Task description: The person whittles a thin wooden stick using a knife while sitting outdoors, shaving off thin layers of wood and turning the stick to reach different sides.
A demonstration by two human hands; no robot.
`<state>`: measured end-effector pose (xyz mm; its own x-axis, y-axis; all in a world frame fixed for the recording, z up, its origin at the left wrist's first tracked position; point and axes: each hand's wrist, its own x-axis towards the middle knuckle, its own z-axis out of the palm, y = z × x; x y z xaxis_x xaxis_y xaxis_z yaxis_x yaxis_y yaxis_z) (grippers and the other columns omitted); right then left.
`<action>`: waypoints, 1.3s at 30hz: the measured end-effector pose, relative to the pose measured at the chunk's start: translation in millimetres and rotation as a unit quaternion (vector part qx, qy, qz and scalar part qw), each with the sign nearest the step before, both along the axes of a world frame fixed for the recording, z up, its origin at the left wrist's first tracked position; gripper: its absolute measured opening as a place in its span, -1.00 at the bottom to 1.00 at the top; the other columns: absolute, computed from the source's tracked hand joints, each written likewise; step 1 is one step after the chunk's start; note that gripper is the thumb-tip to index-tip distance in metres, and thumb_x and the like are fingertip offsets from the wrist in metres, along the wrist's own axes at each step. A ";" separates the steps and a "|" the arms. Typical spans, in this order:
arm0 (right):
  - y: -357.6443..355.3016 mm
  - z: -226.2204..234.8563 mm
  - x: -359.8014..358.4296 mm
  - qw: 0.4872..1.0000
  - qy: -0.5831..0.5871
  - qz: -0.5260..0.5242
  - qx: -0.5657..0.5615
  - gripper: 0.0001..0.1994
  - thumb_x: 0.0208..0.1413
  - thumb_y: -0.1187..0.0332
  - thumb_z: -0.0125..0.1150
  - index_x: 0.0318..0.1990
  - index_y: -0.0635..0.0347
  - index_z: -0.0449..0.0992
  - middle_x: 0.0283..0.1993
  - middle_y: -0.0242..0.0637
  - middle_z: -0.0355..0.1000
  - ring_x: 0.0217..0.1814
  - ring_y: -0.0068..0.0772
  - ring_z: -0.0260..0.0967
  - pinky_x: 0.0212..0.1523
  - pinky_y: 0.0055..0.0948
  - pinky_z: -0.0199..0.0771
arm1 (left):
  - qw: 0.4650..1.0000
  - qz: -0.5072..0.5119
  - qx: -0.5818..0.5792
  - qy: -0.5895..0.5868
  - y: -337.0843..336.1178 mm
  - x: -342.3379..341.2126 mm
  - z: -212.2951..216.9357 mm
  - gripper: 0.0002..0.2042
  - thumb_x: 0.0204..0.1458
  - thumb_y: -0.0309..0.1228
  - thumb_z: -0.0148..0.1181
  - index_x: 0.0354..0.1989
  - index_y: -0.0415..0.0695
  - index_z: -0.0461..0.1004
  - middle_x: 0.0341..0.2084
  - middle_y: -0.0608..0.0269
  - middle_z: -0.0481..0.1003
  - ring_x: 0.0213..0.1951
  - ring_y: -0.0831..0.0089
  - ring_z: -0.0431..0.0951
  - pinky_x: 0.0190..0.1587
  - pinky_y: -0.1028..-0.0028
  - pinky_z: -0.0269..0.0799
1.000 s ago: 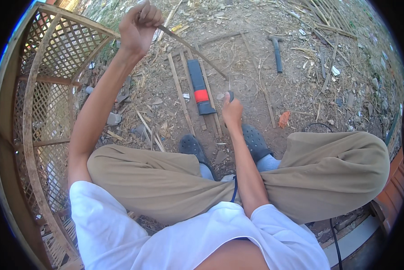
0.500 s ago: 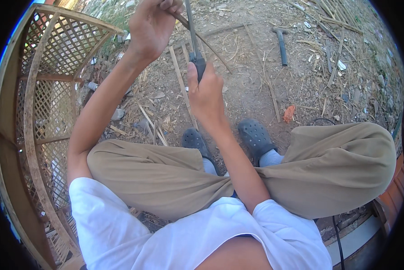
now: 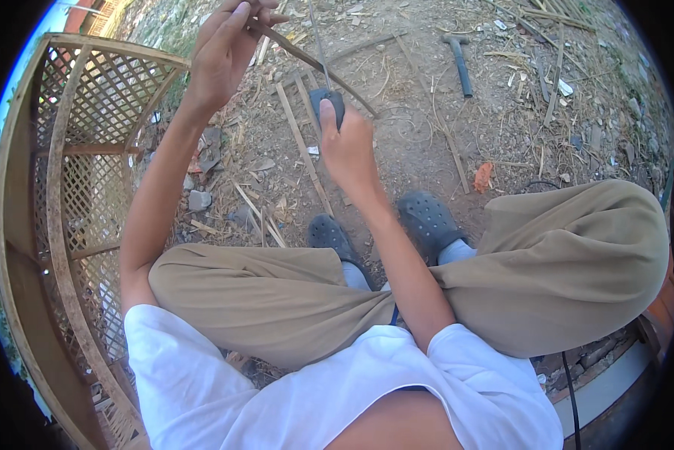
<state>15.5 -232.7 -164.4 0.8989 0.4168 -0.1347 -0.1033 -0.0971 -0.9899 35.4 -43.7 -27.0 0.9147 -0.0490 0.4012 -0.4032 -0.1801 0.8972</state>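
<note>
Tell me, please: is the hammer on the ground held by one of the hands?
No. The hammer lies alone on the dirt, while the right hand grips a dark tool handle and the left hand holds a thin strip.

Bright sunlight, sharp, edges fisheye-bent.

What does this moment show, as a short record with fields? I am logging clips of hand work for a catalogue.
setting: bare dirt ground strewn with wood scraps
left hand: raised, gripping a thin wooden strip
right hand: closed on a dark-handled tool, blade up against the strip
at person's left: curved wooden lattice frame
on ground: hammer
posture: seated, knees apart, grey clogs
</note>
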 end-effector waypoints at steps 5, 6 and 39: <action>-1.4 31.0 -13.9 0.994 -0.039 0.013 0.097 -0.57 0.42 0.14 0.05 -0.28 0.45 0.47 -0.55 0.18 0.46 -0.43 0.27 0.53 -0.36 0.06 0.44 | 0.999 -0.044 0.011 0.010 -2.2 -4.9 -5.7 -0.70 0.49 -0.26 -0.22 -0.07 -0.24 0.37 -0.38 0.36 0.21 -0.27 0.51 0.25 0.02 0.39 0.30; -0.6 26.5 -14.3 0.994 -0.038 0.018 0.098 -0.57 0.42 0.14 0.05 -0.28 0.45 0.47 -0.55 0.18 0.46 -0.43 0.27 0.53 -0.36 0.06 0.44 | 0.997 -0.071 0.000 0.008 2.8 -6.0 -5.1 -0.70 0.49 -0.25 -0.22 -0.10 -0.24 0.37 -0.42 0.39 0.15 -0.33 0.52 0.17 -0.09 0.42 0.24; -1.0 -31.7 -1.9 0.997 -0.065 0.026 -0.027 -0.51 0.39 0.11 0.07 -0.27 0.53 0.56 -0.34 0.37 0.52 -0.19 0.47 0.51 -0.12 0.21 0.42 | 0.995 0.060 -0.074 0.026 10.0 -13.4 -13.4 -0.41 0.40 0.02 -0.01 -0.66 -0.03 0.04 -0.67 0.45 -0.05 -0.53 0.49 0.01 -0.37 0.41 0.11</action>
